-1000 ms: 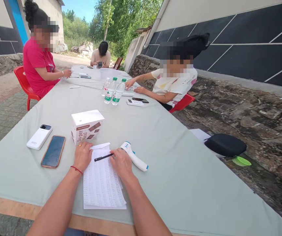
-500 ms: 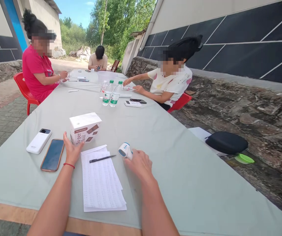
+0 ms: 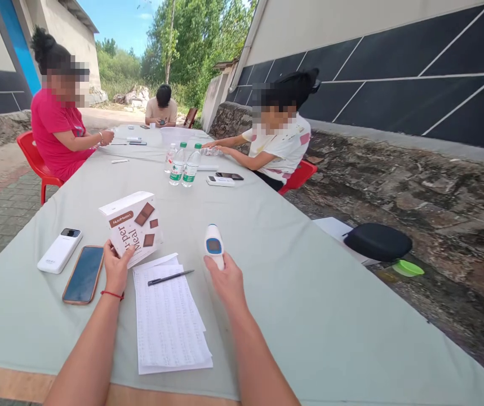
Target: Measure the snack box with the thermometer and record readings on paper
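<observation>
My left hand (image 3: 118, 266) grips the lower left corner of a white and brown cardboard box (image 3: 140, 223), which is tilted with its printed face toward me. In my right hand (image 3: 227, 279) is a white and blue infrared thermometer (image 3: 213, 243), held by its handle with its small screen facing me. Between my forearms lie written paper sheets (image 3: 169, 327), with a black pen (image 3: 171, 277) across their upper part. Left of my left hand are a smartphone (image 3: 83, 274) in a brown case and a white power bank (image 3: 60, 251).
Water bottles (image 3: 183, 166) with green caps stand mid-table, near another white power bank (image 3: 220, 181) and a dark phone (image 3: 230, 176). People sit at the left (image 3: 60, 124), right (image 3: 282, 141) and far end (image 3: 161, 110). A black case (image 3: 377, 242) lies beyond the table's right edge.
My left hand has closed on the box and tilted it, turning its printed face toward me. My right hand has taken up the thermometer by its handle and turned it upright.
</observation>
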`<action>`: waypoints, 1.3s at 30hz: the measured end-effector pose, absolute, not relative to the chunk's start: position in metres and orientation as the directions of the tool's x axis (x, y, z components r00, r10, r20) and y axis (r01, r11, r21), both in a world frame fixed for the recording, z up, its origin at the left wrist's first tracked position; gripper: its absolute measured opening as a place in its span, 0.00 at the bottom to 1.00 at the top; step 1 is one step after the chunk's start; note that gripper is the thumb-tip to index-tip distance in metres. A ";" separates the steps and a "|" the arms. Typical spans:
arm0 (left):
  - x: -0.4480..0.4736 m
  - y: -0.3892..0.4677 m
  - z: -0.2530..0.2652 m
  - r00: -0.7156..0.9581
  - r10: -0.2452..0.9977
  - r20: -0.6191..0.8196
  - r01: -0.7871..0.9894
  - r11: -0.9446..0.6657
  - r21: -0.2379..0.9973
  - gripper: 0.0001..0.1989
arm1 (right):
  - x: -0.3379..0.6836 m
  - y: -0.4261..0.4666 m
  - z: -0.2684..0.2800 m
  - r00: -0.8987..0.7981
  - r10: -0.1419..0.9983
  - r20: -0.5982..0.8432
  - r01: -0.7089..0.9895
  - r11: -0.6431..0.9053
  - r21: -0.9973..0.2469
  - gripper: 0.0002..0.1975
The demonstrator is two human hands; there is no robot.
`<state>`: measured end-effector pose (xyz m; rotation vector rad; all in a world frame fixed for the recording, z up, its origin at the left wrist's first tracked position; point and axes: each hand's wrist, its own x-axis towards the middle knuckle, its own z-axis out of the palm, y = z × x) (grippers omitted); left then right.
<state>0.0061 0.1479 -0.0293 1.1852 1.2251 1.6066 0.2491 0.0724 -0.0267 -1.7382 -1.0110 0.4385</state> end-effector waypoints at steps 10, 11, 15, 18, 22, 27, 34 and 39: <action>0.026 0.121 -0.028 0.031 0.997 0.067 -0.152 -0.061 0.986 0.33 | 0.191 0.042 -0.001 0.168 0.969 0.182 -0.148 0.207 -0.967 0.17; 0.025 0.122 -0.029 0.035 0.996 0.080 -0.111 -0.076 0.991 0.33 | 0.189 0.043 -0.003 0.170 0.972 0.164 -0.132 0.187 -0.973 0.17; 0.022 0.123 -0.024 0.074 0.990 0.118 -0.005 -0.118 0.993 0.30 | 0.183 0.050 -0.008 0.204 0.972 0.114 -0.089 0.134 -0.987 0.17; 0.021 0.123 -0.020 0.127 0.984 0.122 0.058 -0.130 0.990 0.31 | 0.182 0.053 -0.009 0.216 0.971 0.106 -0.073 0.124 -0.990 0.16; 0.020 0.124 -0.019 0.170 0.977 0.127 0.089 -0.143 0.986 0.30 | 0.181 0.053 -0.009 0.217 0.970 0.105 -0.042 0.117 -0.992 0.15; 0.019 0.125 -0.019 0.184 0.976 0.121 0.086 -0.138 0.987 0.30 | 0.182 0.053 -0.009 0.220 0.970 0.104 0.014 0.104 -0.995 0.15; 0.019 0.125 -0.020 0.174 0.977 0.125 0.107 -0.145 0.984 0.29 | 0.180 0.054 -0.011 0.226 0.969 0.097 -0.003 0.101 -0.995 0.15; 0.019 0.126 -0.021 0.186 0.974 0.127 0.089 -0.146 0.985 0.29 | 0.179 0.055 -0.012 0.230 0.967 0.105 -0.009 0.110 -0.994 0.15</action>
